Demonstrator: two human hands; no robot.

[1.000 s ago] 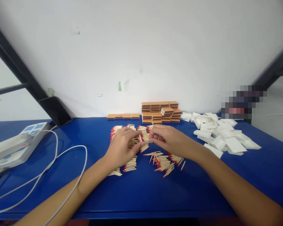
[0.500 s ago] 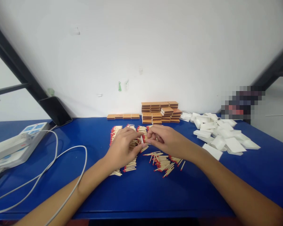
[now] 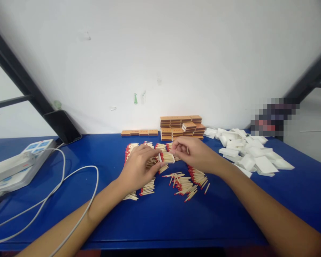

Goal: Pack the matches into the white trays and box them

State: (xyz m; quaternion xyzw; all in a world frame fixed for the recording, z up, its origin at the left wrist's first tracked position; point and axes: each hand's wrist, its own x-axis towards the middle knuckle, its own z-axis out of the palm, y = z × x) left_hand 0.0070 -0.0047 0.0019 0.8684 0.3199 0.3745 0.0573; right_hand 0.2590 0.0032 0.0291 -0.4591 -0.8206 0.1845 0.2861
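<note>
My left hand (image 3: 139,165) pinches the left end of a small white matchbox tray (image 3: 172,160) between thumb and fingers. Red-headed matches (image 3: 166,157) lie in the tray, their heads toward the left. At the tray's right end is my right hand (image 3: 188,151), fingers curled and thumb close to the index finger; whether a match is between them is too small to see. Rows of loose matches (image 3: 131,150) lie under and around my left hand, partly hidden by it. Nearer to me, a loose heap of matches (image 3: 184,185) spreads below my right hand.
Brown matchboxes (image 3: 173,130) stand stacked against the wall, with a low row of boxes (image 3: 139,132) to their left. White empty trays (image 3: 254,153) are piled at right. A power strip (image 3: 21,171) and a white cable (image 3: 64,171) occupy the left side of the blue table (image 3: 160,225).
My right hand has moved slightly up and to the right, uncovering the matches in the tray and part of the heap at right. My left hand stays in place, holding the tray.
</note>
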